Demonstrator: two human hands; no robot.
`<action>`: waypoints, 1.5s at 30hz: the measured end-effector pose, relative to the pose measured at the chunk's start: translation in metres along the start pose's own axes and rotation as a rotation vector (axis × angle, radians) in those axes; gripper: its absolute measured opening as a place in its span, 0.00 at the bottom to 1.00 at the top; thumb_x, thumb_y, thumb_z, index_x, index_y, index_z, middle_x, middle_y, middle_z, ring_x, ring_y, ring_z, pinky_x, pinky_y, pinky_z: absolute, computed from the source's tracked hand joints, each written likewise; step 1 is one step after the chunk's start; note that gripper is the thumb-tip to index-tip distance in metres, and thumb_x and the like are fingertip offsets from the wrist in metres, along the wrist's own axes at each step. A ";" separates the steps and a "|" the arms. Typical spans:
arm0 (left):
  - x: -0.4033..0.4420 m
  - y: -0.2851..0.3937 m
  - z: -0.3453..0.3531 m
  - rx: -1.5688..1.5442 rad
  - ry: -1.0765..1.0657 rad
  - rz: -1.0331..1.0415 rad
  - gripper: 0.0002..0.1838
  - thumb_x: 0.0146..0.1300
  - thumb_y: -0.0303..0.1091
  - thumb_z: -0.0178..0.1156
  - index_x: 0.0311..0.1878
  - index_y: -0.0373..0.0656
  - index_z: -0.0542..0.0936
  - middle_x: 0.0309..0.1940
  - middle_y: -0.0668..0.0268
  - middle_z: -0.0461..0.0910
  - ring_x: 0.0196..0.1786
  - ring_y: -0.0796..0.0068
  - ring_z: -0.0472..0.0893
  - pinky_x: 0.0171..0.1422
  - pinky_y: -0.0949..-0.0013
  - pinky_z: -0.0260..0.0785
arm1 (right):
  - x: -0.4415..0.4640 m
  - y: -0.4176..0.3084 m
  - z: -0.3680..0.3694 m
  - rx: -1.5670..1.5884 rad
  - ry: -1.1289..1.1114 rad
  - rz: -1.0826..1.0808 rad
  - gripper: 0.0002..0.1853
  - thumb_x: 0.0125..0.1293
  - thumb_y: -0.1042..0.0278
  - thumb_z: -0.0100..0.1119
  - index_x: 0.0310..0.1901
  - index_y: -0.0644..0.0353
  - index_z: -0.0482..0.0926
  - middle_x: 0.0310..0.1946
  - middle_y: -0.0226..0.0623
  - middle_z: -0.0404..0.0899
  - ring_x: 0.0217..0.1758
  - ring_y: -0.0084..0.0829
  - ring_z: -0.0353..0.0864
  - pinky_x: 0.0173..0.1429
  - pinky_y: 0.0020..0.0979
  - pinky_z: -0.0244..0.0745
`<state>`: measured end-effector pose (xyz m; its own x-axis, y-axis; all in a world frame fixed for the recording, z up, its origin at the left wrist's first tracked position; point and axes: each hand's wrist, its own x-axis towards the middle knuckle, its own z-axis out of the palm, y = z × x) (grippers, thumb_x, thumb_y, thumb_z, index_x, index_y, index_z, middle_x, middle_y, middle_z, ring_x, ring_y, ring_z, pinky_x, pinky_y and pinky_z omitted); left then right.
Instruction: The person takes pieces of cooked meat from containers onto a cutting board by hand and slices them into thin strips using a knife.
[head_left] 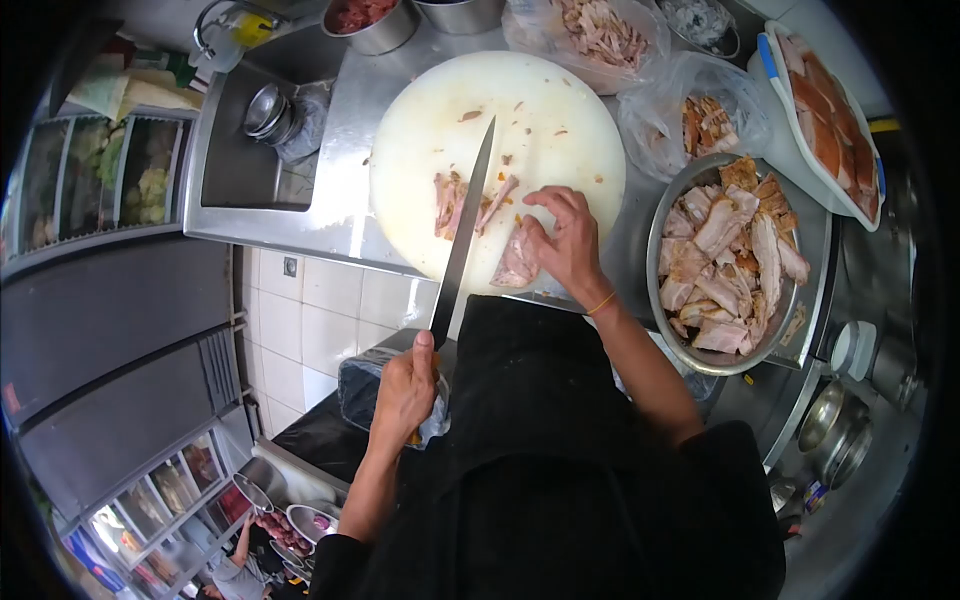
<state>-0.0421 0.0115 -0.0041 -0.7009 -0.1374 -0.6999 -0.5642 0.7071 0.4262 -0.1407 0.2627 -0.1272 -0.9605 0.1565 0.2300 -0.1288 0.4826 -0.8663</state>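
My left hand [405, 392] is closed round the handle of a long knife [468, 225]. Its blade points away from me across a round white cutting board [410, 130]. Cut strips of meat [447, 208] lie left of the blade, and a thin strip [497, 203] lies just right of it. Bent over the near part of the board, my right hand [570, 240] has its thumb and fingers on a piece of meat [516, 260], apart from the blade. Small scraps dot the board.
A metal bowl of meat pieces [655, 250] stands at right, near a bag with sliced meat [740, 95] and a white tub of meat slabs [765, 60]. Another bag of meat strips [530, 40] sits behind the board. A sink [225, 170] is at left.
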 end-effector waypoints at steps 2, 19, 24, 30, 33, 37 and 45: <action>-0.006 -0.003 -0.001 0.020 0.036 0.027 0.42 0.82 0.62 0.36 0.35 0.28 0.81 0.30 0.36 0.81 0.42 0.31 0.81 0.50 0.46 0.71 | 0.015 0.000 0.000 -0.091 -0.001 -0.113 0.15 0.57 0.77 0.68 0.48 0.58 0.85 0.50 0.40 0.81 0.55 0.45 0.78 0.62 0.40 0.75; -0.042 -0.031 0.005 0.179 0.110 -0.029 0.39 0.81 0.60 0.40 0.34 0.30 0.82 0.35 0.32 0.81 0.47 0.27 0.80 0.52 0.40 0.71 | 0.043 0.021 0.002 0.049 -0.346 -0.236 0.07 0.58 0.80 0.68 0.39 0.64 0.87 0.45 0.40 0.82 0.48 0.41 0.84 0.55 0.37 0.80; -0.045 -0.024 -0.002 0.167 0.094 -0.028 0.37 0.81 0.59 0.42 0.35 0.30 0.82 0.35 0.31 0.81 0.48 0.27 0.80 0.52 0.38 0.70 | 0.043 0.018 0.012 0.069 -0.335 -0.278 0.06 0.58 0.81 0.67 0.37 0.63 0.87 0.43 0.39 0.82 0.47 0.40 0.84 0.54 0.38 0.80; -0.049 -0.027 -0.003 0.205 0.048 -0.014 0.36 0.82 0.57 0.41 0.36 0.31 0.82 0.35 0.30 0.80 0.47 0.26 0.80 0.52 0.36 0.69 | 0.040 0.020 0.017 0.049 -0.272 -0.325 0.04 0.58 0.80 0.68 0.36 0.64 0.86 0.40 0.38 0.82 0.47 0.40 0.84 0.54 0.38 0.80; -0.046 -0.028 -0.002 0.238 0.047 -0.020 0.36 0.82 0.56 0.41 0.36 0.31 0.82 0.35 0.30 0.80 0.48 0.25 0.79 0.53 0.34 0.69 | 0.043 0.017 0.015 0.035 -0.291 -0.327 0.03 0.58 0.79 0.67 0.35 0.64 0.86 0.40 0.38 0.83 0.47 0.40 0.84 0.54 0.38 0.80; -0.030 -0.025 0.005 0.276 0.019 0.020 0.36 0.82 0.55 0.41 0.35 0.30 0.83 0.35 0.29 0.79 0.48 0.25 0.78 0.55 0.34 0.69 | 0.043 0.021 0.019 0.024 -0.313 -0.327 0.02 0.59 0.79 0.67 0.34 0.64 0.86 0.40 0.37 0.83 0.47 0.40 0.84 0.54 0.38 0.80; 0.021 0.003 0.007 0.132 0.135 0.173 0.36 0.82 0.55 0.41 0.35 0.29 0.82 0.34 0.30 0.80 0.45 0.23 0.78 0.50 0.34 0.69 | 0.048 0.024 0.017 0.289 -0.287 -0.044 0.06 0.58 0.78 0.66 0.38 0.65 0.84 0.45 0.40 0.83 0.48 0.39 0.84 0.57 0.37 0.79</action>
<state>-0.0549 0.0157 -0.0215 -0.8392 -0.0914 -0.5361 -0.3748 0.8115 0.4484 -0.1943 0.2675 -0.1440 -0.9772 -0.1250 0.1717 -0.1956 0.2153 -0.9568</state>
